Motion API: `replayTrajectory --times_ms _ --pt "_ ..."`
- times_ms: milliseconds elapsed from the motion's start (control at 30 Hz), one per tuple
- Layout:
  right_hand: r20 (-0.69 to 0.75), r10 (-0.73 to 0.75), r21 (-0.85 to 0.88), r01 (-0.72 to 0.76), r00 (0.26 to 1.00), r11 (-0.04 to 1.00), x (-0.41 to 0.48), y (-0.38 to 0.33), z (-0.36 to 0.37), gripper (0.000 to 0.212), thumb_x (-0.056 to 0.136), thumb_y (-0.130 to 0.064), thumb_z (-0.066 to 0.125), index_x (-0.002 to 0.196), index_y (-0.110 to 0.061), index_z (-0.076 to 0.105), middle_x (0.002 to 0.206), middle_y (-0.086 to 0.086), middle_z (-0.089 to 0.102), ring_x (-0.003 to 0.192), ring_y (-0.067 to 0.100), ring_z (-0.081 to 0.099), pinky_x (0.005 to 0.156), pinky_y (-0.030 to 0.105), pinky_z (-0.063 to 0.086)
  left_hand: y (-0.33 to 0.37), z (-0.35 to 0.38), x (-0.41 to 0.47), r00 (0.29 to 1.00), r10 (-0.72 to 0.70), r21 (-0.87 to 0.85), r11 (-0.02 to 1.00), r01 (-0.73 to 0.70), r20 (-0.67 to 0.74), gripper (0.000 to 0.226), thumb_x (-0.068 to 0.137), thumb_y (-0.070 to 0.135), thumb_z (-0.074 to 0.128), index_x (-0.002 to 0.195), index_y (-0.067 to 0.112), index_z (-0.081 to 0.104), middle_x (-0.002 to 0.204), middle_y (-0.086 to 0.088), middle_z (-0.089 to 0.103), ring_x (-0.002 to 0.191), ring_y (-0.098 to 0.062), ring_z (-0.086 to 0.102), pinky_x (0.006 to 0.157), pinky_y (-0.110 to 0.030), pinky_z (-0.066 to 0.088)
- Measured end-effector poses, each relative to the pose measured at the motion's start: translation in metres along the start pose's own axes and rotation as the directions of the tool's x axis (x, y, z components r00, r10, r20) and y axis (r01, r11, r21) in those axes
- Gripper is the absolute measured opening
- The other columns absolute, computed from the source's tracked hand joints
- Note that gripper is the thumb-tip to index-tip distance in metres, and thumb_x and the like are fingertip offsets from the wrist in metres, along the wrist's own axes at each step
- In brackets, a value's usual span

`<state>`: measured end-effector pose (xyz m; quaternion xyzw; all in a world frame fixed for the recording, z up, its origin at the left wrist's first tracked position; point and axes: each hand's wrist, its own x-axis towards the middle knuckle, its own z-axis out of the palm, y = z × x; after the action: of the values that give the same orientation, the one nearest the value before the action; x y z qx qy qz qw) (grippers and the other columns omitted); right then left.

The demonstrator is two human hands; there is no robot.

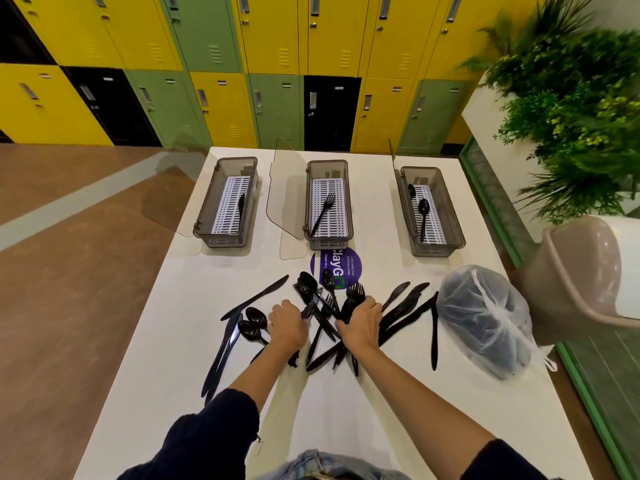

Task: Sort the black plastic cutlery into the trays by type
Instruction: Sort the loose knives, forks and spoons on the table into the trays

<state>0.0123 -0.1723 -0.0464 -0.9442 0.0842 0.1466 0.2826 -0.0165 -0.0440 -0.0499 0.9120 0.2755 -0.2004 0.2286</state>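
Both arms reach forward from the near edge of a white table, dark sleeves pushed up the forearms. The left hand lies knuckles up at the left of a tangled pile of black cutlery in the table's middle, its fingers curled onto a black handle; which kind of piece this is seems impossible to tell. The right hand sits just beside it, fingers clenched round a bunch of forks whose tines point towards the far edge. Loose knives and spoons lie to the left of the hands, more knives to the right. Along the far edge stand three open trays: the left tray holds a knife, the middle tray a fork, the right tray a spoon. A tied plastic bag with dark contents rests near the right edge. A purple sticker is partly covered by the pile. The hands hide the handles beneath them.
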Motion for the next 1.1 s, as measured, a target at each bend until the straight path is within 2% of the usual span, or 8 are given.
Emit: replayTrajectory --times_ms 133,333,467,633,800,900,1000,1100 --pt "0.019 0.062 0.143 -0.064 0.998 0.988 0.0 0.003 -0.003 0.066 0.078 -0.006 0.075 0.129 -0.003 0.033 0.134 0.018 0.03 0.12 0.033 0.044 0.098 0.035 0.042 -0.001 0.001 0.005 0.998 0.036 0.066 0.997 -0.04 0.06 0.067 0.082 0.035 0.071 0.125 -0.001 0.035 0.13 -0.019 0.04 0.123 -0.034 0.039 0.099 -0.036 0.035" --pt "0.024 0.094 0.246 -0.097 0.995 0.964 0.0 0.011 -0.005 0.062 0.077 0.005 0.071 0.125 0.001 0.033 0.131 0.018 0.031 0.096 0.029 0.054 0.086 0.029 0.048 -0.002 0.0 0.004 0.995 0.068 0.096 0.993 -0.074 0.07 0.036 0.095 0.007 0.047 0.126 -0.005 0.033 0.131 -0.021 0.04 0.122 -0.034 0.042 0.099 -0.035 0.036" --pt "0.063 0.14 0.324 -0.153 0.988 0.934 0.0 0.013 -0.007 0.062 0.076 0.005 0.07 0.126 0.002 0.033 0.13 0.018 0.036 0.108 0.032 0.053 0.086 0.032 0.047 -0.001 0.0 0.002 0.994 0.053 0.103 0.993 -0.063 0.1 0.037 0.096 0.009 0.044 0.128 -0.004 0.031 0.134 -0.021 0.036 0.125 -0.036 0.039 0.103 -0.036 0.033" --pt "0.109 0.183 0.327 -0.21 0.977 0.921 0.004 0.018 -0.004 0.041 0.082 0.003 0.06 0.119 0.003 0.041 0.122 0.019 0.05 0.108 0.031 0.055 0.088 0.034 0.049 0.0 -0.004 0.0 0.987 0.063 0.05 0.996 -0.071 0.147 0.038 0.095 0.003 0.038 0.131 -0.006 0.029 0.137 -0.023 0.028 0.123 -0.038 0.041 0.101 -0.036 0.035" --pt "0.143 0.164 0.279 -0.199 0.976 0.939 0.005 0.021 -0.01 0.024 0.091 0.003 0.047 0.113 0.01 0.051 0.115 0.021 0.056 0.101 0.032 0.057 0.074 0.027 0.042 -0.003 -0.014 0.001 0.983 0.106 -0.176 0.981 -0.079 0.148 0.031 0.096 -0.001 0.034 0.125 -0.012 0.029 0.133 -0.027 0.031 0.103 -0.028 0.04 0.09 -0.034 0.038" --pt "0.145 0.17 0.254 -0.203 0.975 0.946 0.005 0.023 -0.007 0.023 0.091 0.0 0.044 0.11 0.008 0.053 0.118 0.024 0.055 0.105 0.037 0.057 0.085 0.036 0.047 -0.005 -0.015 0.005 0.968 0.137 -0.385 0.922 -0.048 0.209 0.022 0.095 -0.003 0.036 0.114 -0.005 0.027 0.111 -0.02 0.047 0.093 -0.026 0.049 0.081 -0.039 0.048" --pt "0.158 0.146 0.276 -0.186 0.977 0.943 0.004 0.021 -0.01 0.023 0.093 -0.005 0.045 0.112 0.005 0.053 0.117 0.023 0.056 0.104 0.036 0.058 0.086 0.039 0.05 -0.002 -0.022 -0.004 0.952 0.205 -0.54 0.84 -0.053 0.225 0.018 0.096 -0.002 0.034 0.099 0.005 0.018 0.08 -0.006 0.041 0.066 -0.014 0.041 0.05 -0.016 0.045" --pt "0.138 0.089 0.357 -0.134 0.986 0.925 0.002 0.015 -0.02 0.026 0.097 -0.012 0.047 0.119 0.001 0.051 0.117 0.018 0.057 0.107 0.033 0.057 0.082 0.033 0.044 0.006 -0.028 -0.012 0.94 0.297 -0.646 0.753 -0.123 0.168 0.013 0.101 0.011 0.033 0.103 0.008 0.02 0.079 -0.006 0.041 0.063 -0.012 0.04 0.05 -0.016 0.039"
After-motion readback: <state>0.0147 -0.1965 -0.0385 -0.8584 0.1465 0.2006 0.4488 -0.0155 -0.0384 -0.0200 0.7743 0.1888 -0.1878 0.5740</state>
